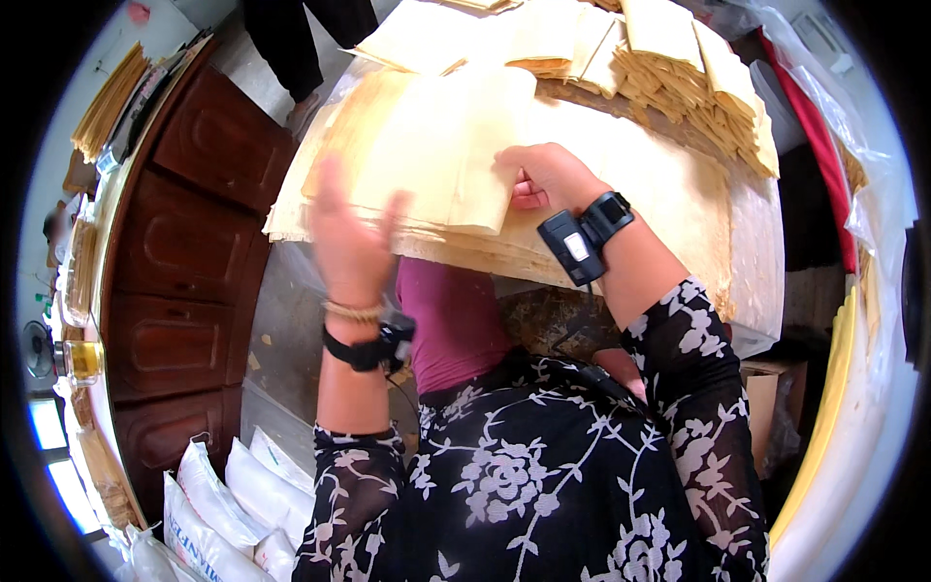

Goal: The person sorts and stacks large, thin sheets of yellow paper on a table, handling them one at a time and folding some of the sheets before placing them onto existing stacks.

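Observation:
A stack of thin, pale-yellow sheets (621, 228) with ragged edges covers the near part of the table. On top lies a sheet folded into a flat layer (417, 136), its right part turned over in a strip. My right hand (553, 177) has its fingers curled and pinches the right edge of this strip. My left hand (351, 238) is raised over the left front corner of the sheets, thumb apart from its stretched fingers. It is blurred, and nothing shows in it. Both wrists wear black strapped devices.
Folded yellow bundles (669, 73) are piled along the table's far side. Dark red wooden cabinets (179, 233) stand at the left, with white sacks (208, 509) on the floor below. Another person's dark-trousered legs (286, 48) are beyond the table. Clear plastic sheeting (761, 262) hangs over the right table edge.

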The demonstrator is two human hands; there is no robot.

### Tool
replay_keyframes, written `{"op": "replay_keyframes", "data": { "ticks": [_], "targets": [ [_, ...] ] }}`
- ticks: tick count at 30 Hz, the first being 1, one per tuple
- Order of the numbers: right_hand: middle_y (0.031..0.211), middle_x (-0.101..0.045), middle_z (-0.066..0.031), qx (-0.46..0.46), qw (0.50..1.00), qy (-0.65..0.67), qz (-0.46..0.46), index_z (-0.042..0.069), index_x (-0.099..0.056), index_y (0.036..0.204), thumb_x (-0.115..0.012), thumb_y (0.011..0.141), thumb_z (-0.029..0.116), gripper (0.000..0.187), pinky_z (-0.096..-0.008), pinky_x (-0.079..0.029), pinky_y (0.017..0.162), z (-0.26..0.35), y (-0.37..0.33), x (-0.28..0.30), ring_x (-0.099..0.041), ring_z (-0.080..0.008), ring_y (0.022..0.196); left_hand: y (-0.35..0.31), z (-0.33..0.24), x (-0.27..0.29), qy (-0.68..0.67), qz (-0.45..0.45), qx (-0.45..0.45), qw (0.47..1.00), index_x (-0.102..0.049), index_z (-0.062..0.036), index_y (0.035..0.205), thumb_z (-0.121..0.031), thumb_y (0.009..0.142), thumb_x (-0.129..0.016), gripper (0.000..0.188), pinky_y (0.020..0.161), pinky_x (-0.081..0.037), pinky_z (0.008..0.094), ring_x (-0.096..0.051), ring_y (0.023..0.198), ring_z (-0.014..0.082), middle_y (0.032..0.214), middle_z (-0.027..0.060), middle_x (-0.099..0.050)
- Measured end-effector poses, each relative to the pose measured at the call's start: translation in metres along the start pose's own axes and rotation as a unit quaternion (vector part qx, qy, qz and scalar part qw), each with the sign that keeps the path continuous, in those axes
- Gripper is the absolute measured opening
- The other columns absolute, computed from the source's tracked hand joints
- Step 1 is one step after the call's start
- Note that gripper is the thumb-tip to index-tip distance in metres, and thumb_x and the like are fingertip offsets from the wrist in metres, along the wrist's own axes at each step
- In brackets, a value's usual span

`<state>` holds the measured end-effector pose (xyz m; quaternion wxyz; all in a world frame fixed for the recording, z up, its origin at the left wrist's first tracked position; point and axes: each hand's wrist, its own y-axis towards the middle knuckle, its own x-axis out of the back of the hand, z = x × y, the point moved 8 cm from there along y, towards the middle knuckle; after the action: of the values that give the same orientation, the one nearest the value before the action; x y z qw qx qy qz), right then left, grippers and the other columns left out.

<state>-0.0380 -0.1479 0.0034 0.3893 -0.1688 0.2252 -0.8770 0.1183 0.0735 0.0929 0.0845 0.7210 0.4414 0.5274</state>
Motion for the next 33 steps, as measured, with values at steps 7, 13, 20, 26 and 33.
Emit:
{"op": "replay_keyframes", "data": {
  "ticks": [7, 13, 20, 26, 33],
  "targets": [
    [0.077, -0.063, 0.0033, 0.038, 0.967, 0.227, 0.108, 0.009, -0.063, 0.095, -0.061, 0.098, 0.024, 0.015, -0.0255, -0.056, 0.069, 0.030, -0.022, -0.033, -0.060, -0.0057, 0.064, -0.018, -0.076, -0.046, -0.081, 0.027, -0.123, 0.989, -0.061, -0.0050, 0.131, -0.021, 0.092, -0.070, 0.043, 0.097, -0.050, 0.0387, -0.066, 0.113, 0.0297, 0.120, 0.0141, -0.069],
    [0.141, -0.056, -0.0097, 0.399, 0.805, -0.421, -0.124, 0.013, -0.057, 0.137, -0.049, 0.100, 0.043, 0.049, -0.0493, -0.029, 0.118, 0.027, -0.027, -0.036, -0.044, -0.0307, 0.137, 0.022, 0.027, -0.049, -0.270, -0.026, 0.144, 0.952, -0.073, -0.0035, 0.109, -0.016, 0.093, -0.070, 0.020, 0.069, -0.054, 0.0285, -0.068, 0.082, 0.0146, 0.098, 0.0075, -0.074],
    [0.153, -0.043, -0.0082, 0.398, 0.733, -0.533, -0.139, 0.017, -0.053, 0.141, -0.051, 0.097, 0.048, 0.054, -0.0494, -0.019, 0.122, 0.020, -0.041, -0.049, -0.031, -0.0273, 0.147, 0.114, 0.073, 0.098, -0.304, -0.210, 0.113, 0.922, -0.071, -0.0001, 0.118, -0.017, 0.095, -0.071, 0.028, 0.080, -0.052, 0.0242, -0.063, 0.091, 0.0095, 0.106, 0.0035, -0.073],
    [0.152, -0.045, -0.0066, 0.382, 0.741, -0.534, -0.137, 0.019, -0.054, 0.142, -0.058, 0.095, 0.044, 0.053, -0.0474, -0.021, 0.121, 0.022, -0.043, -0.050, -0.032, -0.0268, 0.147, 0.152, 0.023, 0.173, -0.267, -0.164, -0.035, 0.949, -0.072, -0.0037, 0.118, -0.015, 0.096, -0.070, 0.025, 0.082, -0.051, 0.0207, -0.062, 0.096, 0.0046, 0.110, -0.0006, -0.071],
    [0.145, -0.053, -0.0133, 0.247, 0.959, 0.131, 0.040, 0.003, -0.045, 0.146, -0.047, 0.103, 0.053, 0.066, -0.0453, -0.033, 0.116, 0.012, -0.043, -0.004, -0.050, -0.0270, 0.132, 0.179, -0.028, 0.185, -0.429, -0.141, -0.027, 0.892, -0.067, 0.0028, 0.119, -0.015, 0.096, -0.067, 0.029, 0.085, -0.056, 0.0268, -0.069, 0.100, 0.0167, 0.111, 0.0084, -0.072]
  ]
}}
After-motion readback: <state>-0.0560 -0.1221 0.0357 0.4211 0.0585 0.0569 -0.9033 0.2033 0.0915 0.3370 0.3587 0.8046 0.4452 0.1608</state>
